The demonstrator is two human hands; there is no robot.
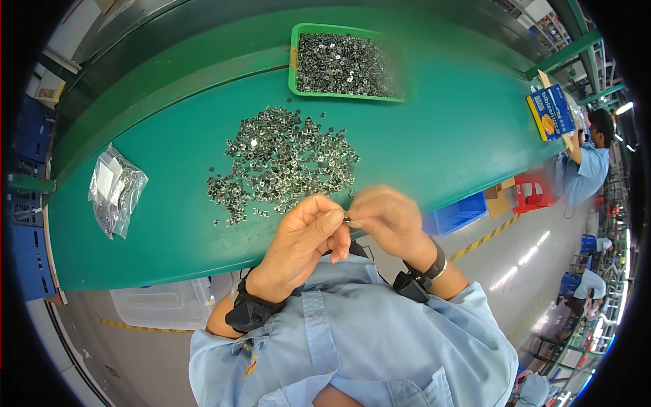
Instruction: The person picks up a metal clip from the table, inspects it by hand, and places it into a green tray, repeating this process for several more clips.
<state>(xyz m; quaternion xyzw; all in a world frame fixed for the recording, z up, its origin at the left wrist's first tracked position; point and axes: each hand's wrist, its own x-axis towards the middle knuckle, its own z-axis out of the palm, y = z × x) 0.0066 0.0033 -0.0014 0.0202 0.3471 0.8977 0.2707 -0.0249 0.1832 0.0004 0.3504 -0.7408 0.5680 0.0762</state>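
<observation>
Close fingertip work on one small dark piece (346, 219)

The left hand (302, 237) pinches the piece between thumb and forefinger, its other fingers curled loosely beneath. The right hand (390, 216) is bent in from the other side, its fingertips at the same spot; it is blurred, so I cannot tell whether it grips the piece too or only touches it. The piece appears close to the near edge of the green bench (461, 132), in front of the light blue shirt (413, 325).

The step in hand looks like handling a single piece with both hands (sorting, checking or fitting, the view does not settle which). The next move seems to call for a steady left pinch and a light, exact touch from the right, since so tiny a piece could easily slip.

Just beyond the fingers spreads a loose heap of small metal parts (288, 159), some touching, some strayed to the side. Farther back, a green tray (293, 74) holds many more small metal pieces. Well to the left lies a clear plastic bag (116, 190), with contents too indistinct to name.
</observation>
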